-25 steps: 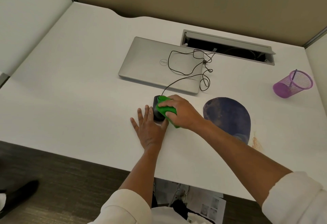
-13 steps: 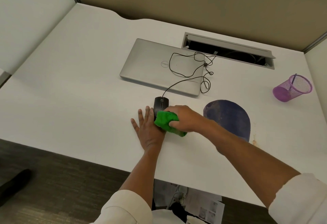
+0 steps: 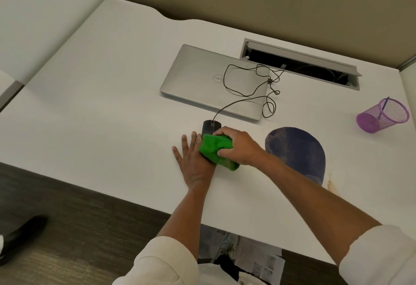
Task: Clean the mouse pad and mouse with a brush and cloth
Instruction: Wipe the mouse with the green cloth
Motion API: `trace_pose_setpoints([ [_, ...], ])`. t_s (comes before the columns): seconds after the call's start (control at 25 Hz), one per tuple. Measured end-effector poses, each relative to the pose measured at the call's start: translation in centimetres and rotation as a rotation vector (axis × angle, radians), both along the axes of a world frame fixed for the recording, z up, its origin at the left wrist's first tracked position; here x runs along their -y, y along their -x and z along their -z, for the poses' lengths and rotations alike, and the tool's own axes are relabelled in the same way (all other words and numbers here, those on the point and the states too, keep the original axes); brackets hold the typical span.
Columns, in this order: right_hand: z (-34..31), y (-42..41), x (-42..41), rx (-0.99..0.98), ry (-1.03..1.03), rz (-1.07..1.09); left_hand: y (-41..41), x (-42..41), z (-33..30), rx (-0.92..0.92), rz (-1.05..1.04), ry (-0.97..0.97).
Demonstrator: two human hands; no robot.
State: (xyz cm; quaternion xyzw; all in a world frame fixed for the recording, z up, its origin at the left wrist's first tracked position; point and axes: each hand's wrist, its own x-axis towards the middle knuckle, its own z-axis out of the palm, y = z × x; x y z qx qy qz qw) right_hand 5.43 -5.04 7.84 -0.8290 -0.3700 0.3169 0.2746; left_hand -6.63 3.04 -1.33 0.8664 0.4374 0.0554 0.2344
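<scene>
Mouse wipe under way: my right hand (image 3: 238, 147) clamps the cloth (image 3: 216, 150) on the mouse (image 3: 210, 127), frame centre; my left hand (image 3: 193, 161) lies flat alongside, fingers spread. Mouse pad (image 3: 297, 149), right of centre, looks unattended; no brush seen.

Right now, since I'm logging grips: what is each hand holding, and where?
The right hand grips the bunched green cloth from above, on the mouse. The left hand holds nothing.
</scene>
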Motion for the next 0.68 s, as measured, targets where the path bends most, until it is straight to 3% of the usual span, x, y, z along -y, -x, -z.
trace_pose_setpoints([
  [0.16, -1.1, -2.8, 0.4, 0.068, -0.002, 0.143, 0.0, 0.2, 0.2, 0.089, -0.037, 0.001],
  [0.28, -1.5, -3.0, -1.4, -0.301, -0.19, 0.263, -0.1, 0.1, 0.2, 0.082, -0.033, -0.008],
  [0.36, -0.8, -2.2, -2.5, -0.396, -0.15, 0.208, -0.1, 0.2, 0.1, 0.075, -0.027, -0.007],
  [0.68, -0.1, -2.6, 0.2, 0.033, 0.1, 0.036, 0.0, 0.0, 0.3, 0.048, -0.015, 0.006],
])
